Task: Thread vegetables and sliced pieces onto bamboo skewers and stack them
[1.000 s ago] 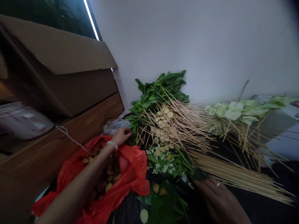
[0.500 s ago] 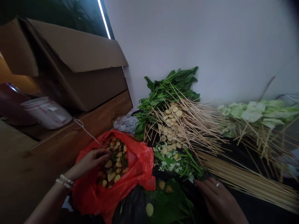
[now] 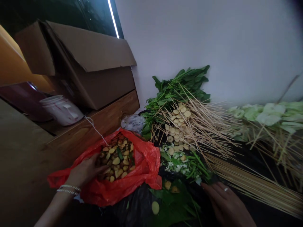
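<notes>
My left hand (image 3: 86, 171) is at the left side of a red plastic bag (image 3: 144, 160), its fingers apart over the bag's inner edge, nothing seen in them. Inside the bag lie many small potato pieces (image 3: 115, 160). My right hand (image 3: 223, 198), with a ring, rests at the lower right beside the chopped greens (image 3: 194, 167); a small pale piece (image 3: 198, 181) shows at its fingertips, and whether they grip it is unclear. Skewered potato slices (image 3: 180, 126) are heaped behind the chopped greens.
Leafy greens (image 3: 184, 82) lie against the wall. Bare skewers (image 3: 255, 186) spread at the right, below skewered cabbage (image 3: 272, 113). A cardboard box (image 3: 101, 85) and a white jug (image 3: 62, 110) stand at the left. A loose slice (image 3: 155, 207) lies in front.
My left hand has moved from over the potato pieces down and left to the bag's side. The bag's left edge is spread further out, showing more pieces. The view has shifted slightly.
</notes>
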Motion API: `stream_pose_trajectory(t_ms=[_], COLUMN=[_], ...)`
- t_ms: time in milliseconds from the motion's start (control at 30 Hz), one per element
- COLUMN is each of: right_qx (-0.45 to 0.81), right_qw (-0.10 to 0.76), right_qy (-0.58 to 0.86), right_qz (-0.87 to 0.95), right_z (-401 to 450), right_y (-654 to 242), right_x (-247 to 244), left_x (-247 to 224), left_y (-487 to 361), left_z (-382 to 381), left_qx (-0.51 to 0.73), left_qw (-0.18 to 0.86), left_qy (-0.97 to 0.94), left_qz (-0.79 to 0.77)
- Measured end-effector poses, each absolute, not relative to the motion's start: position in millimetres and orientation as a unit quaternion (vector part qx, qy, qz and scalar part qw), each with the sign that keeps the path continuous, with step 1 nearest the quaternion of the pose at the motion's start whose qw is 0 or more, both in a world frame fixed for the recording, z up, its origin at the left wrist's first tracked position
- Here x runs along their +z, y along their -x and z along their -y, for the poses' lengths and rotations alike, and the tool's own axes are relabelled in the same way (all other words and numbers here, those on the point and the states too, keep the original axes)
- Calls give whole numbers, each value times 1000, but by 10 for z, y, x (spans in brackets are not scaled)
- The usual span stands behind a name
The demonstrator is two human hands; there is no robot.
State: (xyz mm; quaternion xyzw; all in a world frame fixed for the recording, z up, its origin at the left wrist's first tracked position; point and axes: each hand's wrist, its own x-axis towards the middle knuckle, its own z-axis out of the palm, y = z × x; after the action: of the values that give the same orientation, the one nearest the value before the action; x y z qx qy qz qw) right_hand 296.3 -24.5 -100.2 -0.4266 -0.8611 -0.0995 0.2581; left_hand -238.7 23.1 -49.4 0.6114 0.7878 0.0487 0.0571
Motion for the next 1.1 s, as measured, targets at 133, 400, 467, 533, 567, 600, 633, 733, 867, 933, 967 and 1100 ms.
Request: stream_pose_trajectory(t_ms=[133,400,467,533,567,600,633,733,867,933,967,1100], right_qx=[-71,-101,-101,-94,-92,-92,-93,-93,-64,-58,-59,-64], right_qw=[253,278,281,282,282,282,281,274,271,272,271,269], right_qy=[419,408,409,410,411,412,413,422,447,459,465,479], right_qz=[869,864,862,862,862,862,861,859,850,843,841,833], right_z=[237,199,190,185,184,185,186,194,216,233,245,319], right_y=[-2946,-2907,-2887,-2876,-2875,-2877,-2880,-2885,-2862,-2855,-2858,-2894], right_x=[-1022,-1079,-1083,-1091,-1097,-1106,-1117,-1137,-1095,-1060,-1046,-1030], left_x=[-538,-651,-655,-639,-626,-614,-603,-596,-613,-589,-562,-375], left_y=[2293,2515,2545,2533,2511,2480,2441,2289,2061,1946,1886,1620], left_z=[-289,-368,-393,-422,-438,-457,-478,-568,-731,-792,-809,-779], left_qx=[-11,42,57,71,81,97,118,196,228,211,200,178], left_qw=[10,41,39,46,52,61,75,179,306,278,256,200], left_qy=[-608,-615,-626,-643,-651,-656,-655,-630,-630,-662,-680,-734], left_qz=[-794,-786,-776,-761,-753,-746,-742,-730,-677,-663,-657,-624])
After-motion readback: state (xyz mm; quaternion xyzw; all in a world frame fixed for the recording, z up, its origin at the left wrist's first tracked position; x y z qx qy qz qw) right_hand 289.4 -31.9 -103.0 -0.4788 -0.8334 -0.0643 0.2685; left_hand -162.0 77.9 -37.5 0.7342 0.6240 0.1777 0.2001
